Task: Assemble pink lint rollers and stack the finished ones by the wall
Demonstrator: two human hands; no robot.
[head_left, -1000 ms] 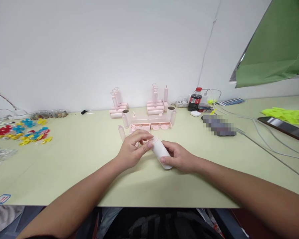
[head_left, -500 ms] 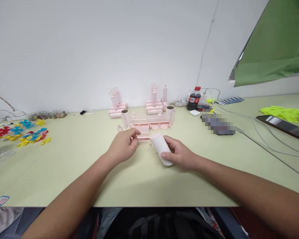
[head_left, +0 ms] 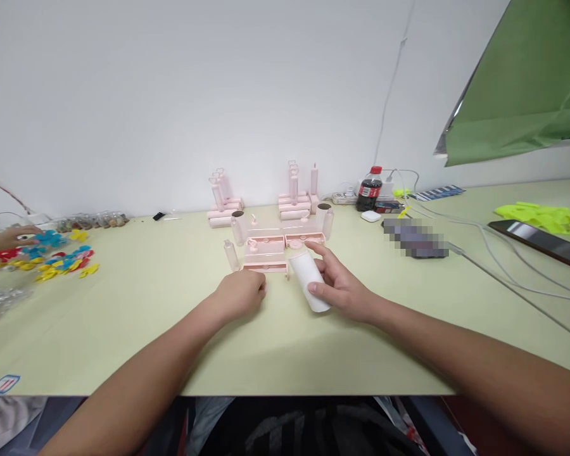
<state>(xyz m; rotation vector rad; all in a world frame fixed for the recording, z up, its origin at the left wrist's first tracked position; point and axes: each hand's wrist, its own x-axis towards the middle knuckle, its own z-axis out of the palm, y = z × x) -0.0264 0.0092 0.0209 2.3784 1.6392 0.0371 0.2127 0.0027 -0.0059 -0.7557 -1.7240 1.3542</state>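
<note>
Grips a smooth white cylinder with a pale pink upper end [head_left: 310, 282], tilted, in the right hand [head_left: 339, 288], with thumb pressed on the near side and index finger stretched out by the top end. Curls the left hand [head_left: 241, 294], knuckles up, low over the pale green tabletop [head_left: 123, 310], left of the cylinder; cannot tell, with fingertips hidden, whether pinching anything. Faces, just beyond, glossy pink plastic open trays [head_left: 266, 253], next to a slim translucent pinkish bottle [head_left: 231, 255]. Looks farther back to pale pink slender uprights with heart-shaped loops [head_left: 218, 190] near the wall. Cannot read the small lettering on the red label of a dark, red-capped cola bottle [head_left: 369, 191], back right. Reads "11" in red on a white, blue-bordered sticker [head_left: 4, 384], front left. Sees, far left, another person's hand [head_left: 9, 239] beside blue plastic flower shapes [head_left: 50, 239]
</note>
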